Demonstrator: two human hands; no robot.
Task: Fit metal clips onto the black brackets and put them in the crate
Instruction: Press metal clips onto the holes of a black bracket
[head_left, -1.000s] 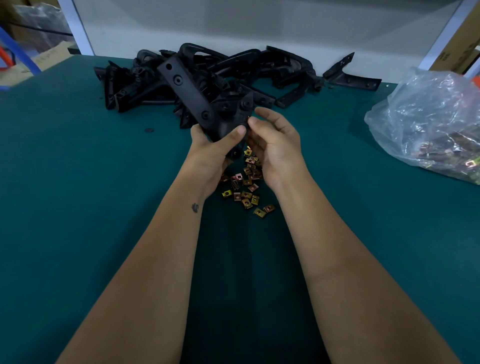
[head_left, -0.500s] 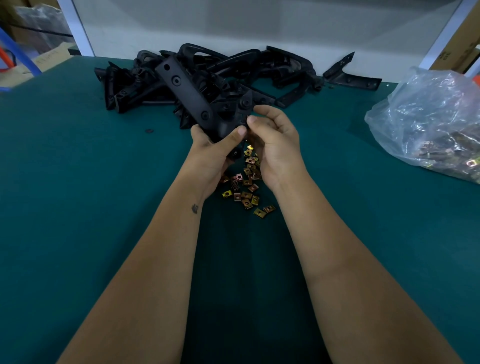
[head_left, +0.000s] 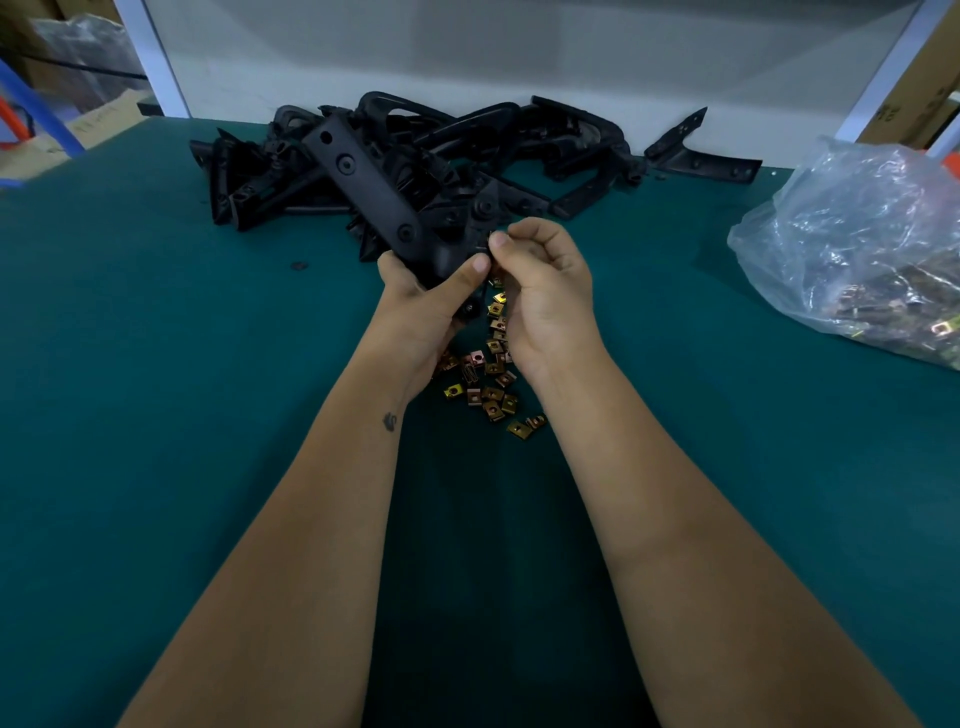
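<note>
Because the black bracket (head_left: 374, 200) looks like a rigid moulded part, long and flat with raised bosses and holes, we judge it stiff, fairly light and not fragile, so we can grip it hard without marking it. We hold it up above the green table (head_left: 156, 389), tilted so its far end points up and away to the left. Our left hand (head_left: 421, 306) wraps its near end from below, thumb laid across the top face; that thick end seems the right place to hold, since it leaves the mounting edge free. Our right hand (head_left: 545, 291) sits just beside it, fingers curled, thumb and forefinger pinched together at the bracket's edge. We cannot tell whether a clip is between them; nothing of it shows.

The loose metal clips (head_left: 491, 384) lie on the table under and between our wrists. They are small, thin and springy by the look of them, likely slippery and sharp-edged, best taken by the flat sides with the fingertips. We count roughly twenty, though some hide behind our hands. More fill the clear plastic bag (head_left: 852, 249) at the right, too many and too blurred to count.

One bracket is in hand. The pile of brackets (head_left: 467, 145) at the back is tangled; we make out perhaps ten, no surer than that. No crate is in view.
</note>
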